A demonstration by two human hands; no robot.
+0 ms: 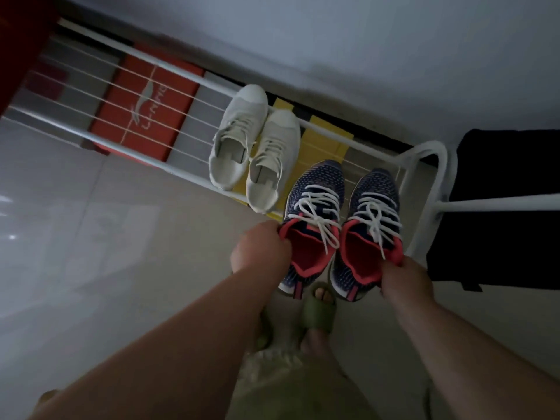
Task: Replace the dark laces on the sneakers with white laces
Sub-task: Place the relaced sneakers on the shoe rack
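Sneakers (339, 219) white-laced over rack (436, 165), left grip (260, 253), right grip (403, 277) pinching collars

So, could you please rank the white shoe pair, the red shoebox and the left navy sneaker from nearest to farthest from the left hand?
1. Left navy sneaker: gripped at its collar by the left hand.
2. White shoe pair: on the rack, beyond the hand.
3. Red shoebox: under the rack, far left.

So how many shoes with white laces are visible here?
4: two white canvas sneakers side by side on the white metal rack; two navy knit sneakers, one per hand.
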